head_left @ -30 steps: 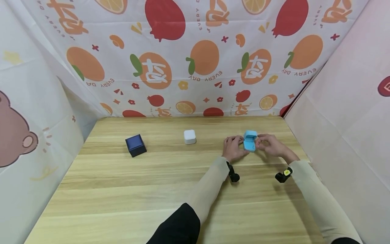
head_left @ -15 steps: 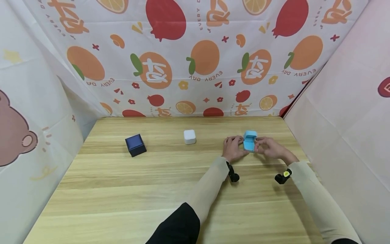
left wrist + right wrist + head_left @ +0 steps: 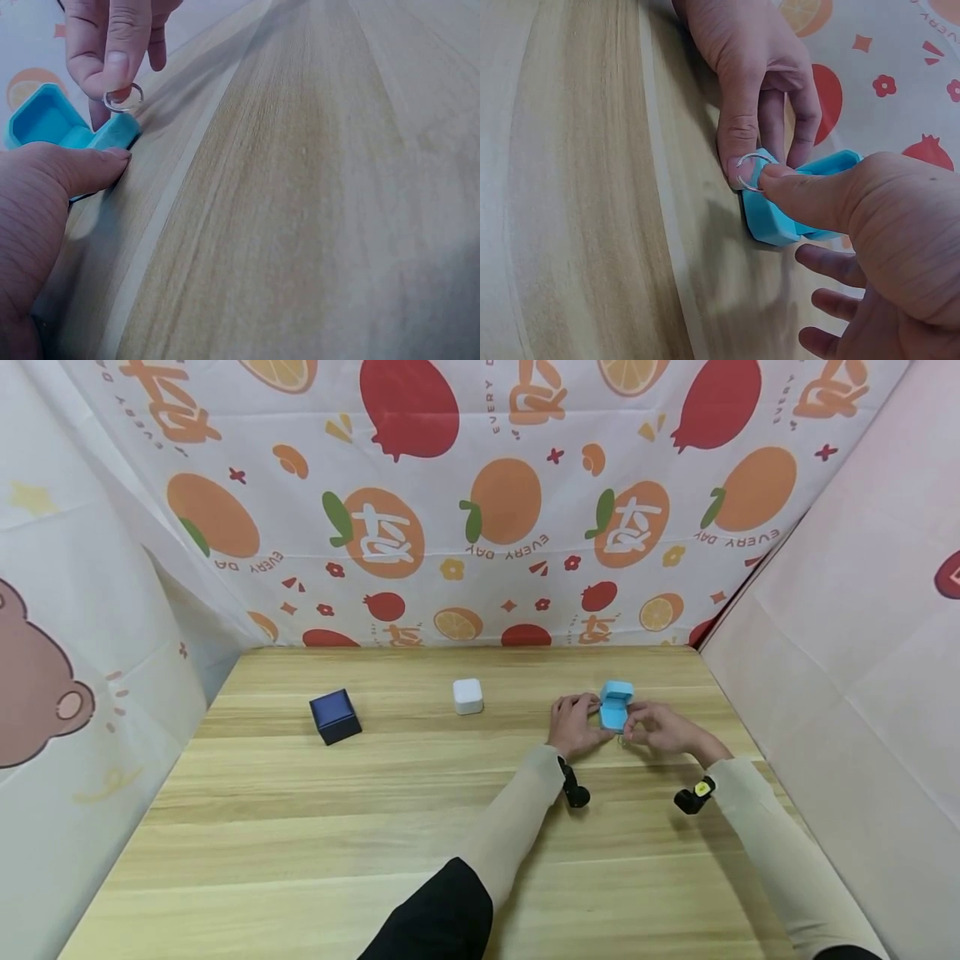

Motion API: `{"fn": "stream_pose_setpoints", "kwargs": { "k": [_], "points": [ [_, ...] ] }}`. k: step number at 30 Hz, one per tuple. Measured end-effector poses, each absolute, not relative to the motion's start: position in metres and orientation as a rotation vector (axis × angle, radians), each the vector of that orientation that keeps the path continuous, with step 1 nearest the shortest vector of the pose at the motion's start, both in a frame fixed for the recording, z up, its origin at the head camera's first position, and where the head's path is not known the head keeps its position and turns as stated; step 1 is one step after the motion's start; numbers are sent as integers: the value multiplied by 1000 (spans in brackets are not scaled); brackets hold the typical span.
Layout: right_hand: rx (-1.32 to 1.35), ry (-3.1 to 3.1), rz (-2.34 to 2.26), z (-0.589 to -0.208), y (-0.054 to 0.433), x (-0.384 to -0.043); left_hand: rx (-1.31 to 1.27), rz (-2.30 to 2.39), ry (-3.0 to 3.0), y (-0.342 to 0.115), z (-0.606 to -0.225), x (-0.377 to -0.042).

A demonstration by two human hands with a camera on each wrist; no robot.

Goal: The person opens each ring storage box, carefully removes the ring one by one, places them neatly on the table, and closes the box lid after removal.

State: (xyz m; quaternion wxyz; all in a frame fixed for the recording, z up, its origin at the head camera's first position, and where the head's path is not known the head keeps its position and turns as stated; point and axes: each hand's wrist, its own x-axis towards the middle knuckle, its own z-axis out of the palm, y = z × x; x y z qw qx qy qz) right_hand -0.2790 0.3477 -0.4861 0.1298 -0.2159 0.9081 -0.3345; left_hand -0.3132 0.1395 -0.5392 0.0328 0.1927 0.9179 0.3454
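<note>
A light-blue ring box (image 3: 614, 718) stands on the table at the right with its lid raised. My left hand (image 3: 576, 727) holds it from the left side; in the left wrist view its thumb (image 3: 94, 166) lies along the front of the base. Thumb and forefinger of my right hand (image 3: 662, 728) pinch a thin silver ring (image 3: 141, 94), close over the box's front edge. In the right wrist view the ring (image 3: 750, 188) overlaps the left thumb, and the other right fingers (image 3: 832, 264) are spread apart. The box's slot is hidden.
On the wooden table (image 3: 360, 827), a small white box (image 3: 468, 697) stands at the back middle, with a dark blue box (image 3: 335, 717) farther left. A fruit-print cloth (image 3: 480, 585) hangs behind the table, and pale cloths hang at both sides.
My right hand has moved slightly down and nearer the box's front, and the ring now shows below its front edge. The left hand and the box have stayed put.
</note>
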Motion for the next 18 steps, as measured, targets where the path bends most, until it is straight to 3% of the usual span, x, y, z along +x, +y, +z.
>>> {"fn": "stream_pose_setpoints", "kwargs": {
  "k": [18],
  "points": [
    [-735, 2708, -899, -496, 342, -277, 599, 1058, 2823, 141, -543, -315]
  ]
}}
